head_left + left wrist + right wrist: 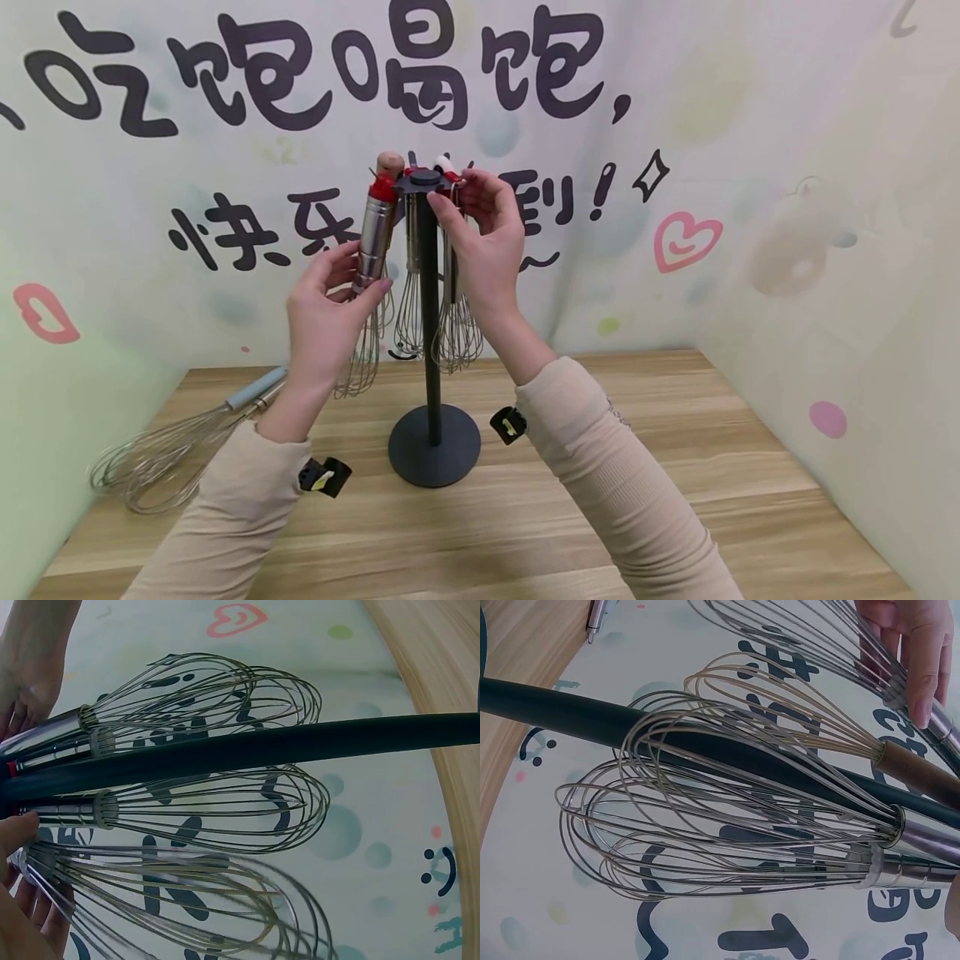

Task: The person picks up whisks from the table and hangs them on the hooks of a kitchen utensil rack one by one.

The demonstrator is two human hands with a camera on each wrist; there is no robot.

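My left hand (326, 308) grips a whisk (377, 229) by its shiny metal handle, fingers behind and thumb in front. This whisk's red end is up at the left edge of a dark whisk stand (431, 333), and its wires point down. My right hand (487, 242) is at the stand's top on the right, thumb and bent fingers around its rim, close to a hanging metal-handled whisk (922, 836). A wooden-handled whisk (907, 769) and another steel whisk (75, 810) hang around the pole. In the right wrist view my left fingers (924, 682) are at the held whisk's lower handle.
On the wooden table (600, 500) the stand's round base (434, 467) sits near the middle. At the left lie a blue-handled whisk (257, 387) and a second steel whisk (161, 492). Behind is a printed wall cloth (780, 167) with large black characters.
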